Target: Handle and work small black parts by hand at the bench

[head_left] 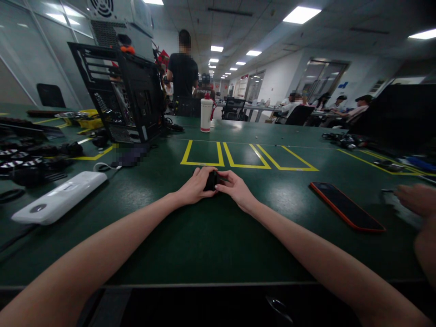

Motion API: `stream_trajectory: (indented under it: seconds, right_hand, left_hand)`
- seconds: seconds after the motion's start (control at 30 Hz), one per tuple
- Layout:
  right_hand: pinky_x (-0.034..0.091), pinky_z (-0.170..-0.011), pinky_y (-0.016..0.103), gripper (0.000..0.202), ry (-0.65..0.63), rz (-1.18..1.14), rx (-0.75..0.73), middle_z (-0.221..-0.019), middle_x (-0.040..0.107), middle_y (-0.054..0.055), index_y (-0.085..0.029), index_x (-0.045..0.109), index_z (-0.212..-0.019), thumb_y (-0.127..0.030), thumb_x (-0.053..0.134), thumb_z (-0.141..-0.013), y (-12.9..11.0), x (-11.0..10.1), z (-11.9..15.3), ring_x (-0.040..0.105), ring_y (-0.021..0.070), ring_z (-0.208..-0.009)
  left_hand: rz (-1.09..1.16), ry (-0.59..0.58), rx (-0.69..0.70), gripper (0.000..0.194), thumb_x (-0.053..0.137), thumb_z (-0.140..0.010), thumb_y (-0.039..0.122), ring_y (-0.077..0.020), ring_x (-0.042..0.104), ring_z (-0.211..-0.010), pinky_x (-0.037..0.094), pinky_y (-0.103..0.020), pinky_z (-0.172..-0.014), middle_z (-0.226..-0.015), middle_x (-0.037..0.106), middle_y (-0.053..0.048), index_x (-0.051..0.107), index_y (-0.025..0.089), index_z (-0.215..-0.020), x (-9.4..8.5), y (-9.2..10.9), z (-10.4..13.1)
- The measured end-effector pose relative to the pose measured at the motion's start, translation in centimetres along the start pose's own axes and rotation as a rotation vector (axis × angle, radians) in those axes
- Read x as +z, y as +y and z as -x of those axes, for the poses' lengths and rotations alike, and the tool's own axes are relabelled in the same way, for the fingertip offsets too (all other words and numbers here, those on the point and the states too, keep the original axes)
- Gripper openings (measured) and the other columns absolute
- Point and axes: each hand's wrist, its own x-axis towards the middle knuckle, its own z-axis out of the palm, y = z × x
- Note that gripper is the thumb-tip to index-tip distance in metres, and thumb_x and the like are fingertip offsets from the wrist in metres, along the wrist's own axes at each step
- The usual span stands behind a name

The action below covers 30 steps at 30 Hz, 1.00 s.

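Note:
A small black object (211, 180) is between my two hands on the green table (218, 245), just in front of the yellow tape outlines. My left hand (195, 186) wraps round its left side, fingers over the top and thumb low in front. From the right, my right hand (235, 188) pinches its edge with thumb and fingertips. Both hands hide much of the object, so its exact kind is unclear.
A white power strip (61, 197) and an open black computer case (126, 95) are at the left. Behind my hands stands a white bottle (205, 114). An orange-edged phone (345, 206) lies at the right, near another person's hand (417, 199).

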Motion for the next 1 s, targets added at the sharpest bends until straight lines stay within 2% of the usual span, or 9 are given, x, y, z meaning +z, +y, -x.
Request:
stream_trajectory:
  seconds: [0.07, 0.27, 0.5, 0.7, 0.9, 1.0]
  right_hand:
    - [0.04, -0.09, 0.037, 0.038, -0.005, 0.015, -0.016, -0.1, 0.057, 0.002, -0.022, 0.053, -0.094, -0.017, 0.068, -0.059, 0.02, -0.03, 0.12, 0.055, 0.016, -0.096]
    - [0.041, -0.089, 0.038, 0.025, 0.053, 0.069, -0.021, -0.091, 0.059, 0.002, -0.021, 0.054, -0.089, -0.032, 0.062, -0.068, 0.29, 0.01, -0.18, 0.054, 0.0158, -0.095]
    - [0.038, -0.094, 0.038, 0.035, 0.028, 0.076, 0.01, -0.104, 0.058, 0.005, -0.021, 0.054, -0.102, -0.026, 0.062, -0.069, 0.35, -0.18, -0.41, 0.052, 0.017, -0.102]
    - [0.04, -0.092, 0.038, 0.037, -0.043, -0.03, -0.011, -0.107, 0.056, 0.002, -0.022, 0.053, -0.096, -0.016, 0.066, -0.062, -0.15, 0.1, 0.06, 0.052, 0.0177, -0.105]
    - [0.041, -0.09, 0.037, 0.021, 0.039, 0.053, -0.026, -0.096, 0.058, 0.001, -0.021, 0.054, -0.087, -0.028, 0.061, -0.069, -0.02, 0.26, -0.1, 0.055, 0.0151, -0.095]
    - [0.041, -0.09, 0.037, 0.022, 0.056, 0.078, -0.03, -0.095, 0.058, 0.002, -0.021, 0.055, -0.089, -0.028, 0.061, -0.069, 0.19, 0.06, -0.38, 0.054, 0.0155, -0.096]
  left_hand:
    - [-0.001, 0.0, 0.005, 0.057, 0.058, -0.072, 0.031, -0.0252, 0.042, -0.097, 0.038, -0.04, -0.085, -0.114, 0.043, -0.011, 0.03, 0.017, -0.119, 0.01, 0.01, -0.03]
    - [0.013, 0.016, 0.024, 0.058, 0.06, -0.071, 0.032, -0.0256, 0.041, -0.1, 0.037, -0.04, -0.087, -0.113, 0.043, -0.011, 0.031, 0.017, -0.119, 0.08, 0.01, -0.1]
    - [0.01, -0.002, 0.014, 0.058, 0.059, -0.071, 0.032, -0.0256, 0.041, -0.099, 0.037, -0.041, -0.087, -0.114, 0.043, -0.011, 0.03, 0.017, -0.119, -0.1, 0.16, -0.1]
    - [-0.005, -0.003, 0.0, 0.057, 0.058, -0.072, 0.032, -0.0253, 0.041, -0.097, 0.039, -0.04, -0.085, -0.114, 0.042, -0.011, 0.03, 0.017, -0.119, -0.06, 0.13, -0.02]
    - [-0.004, 0.006, 0.012, 0.059, 0.06, -0.071, 0.034, -0.0252, 0.04, -0.099, 0.037, -0.04, -0.087, -0.115, 0.042, -0.011, 0.031, 0.016, -0.119, 0.09, -0.02, -0.08]
    - [-0.006, 0.008, 0.019, 0.059, 0.06, -0.071, 0.033, -0.0251, 0.04, -0.1, 0.037, -0.039, -0.088, -0.115, 0.042, -0.011, 0.03, 0.016, -0.119, 0.15, -0.07, -0.12]
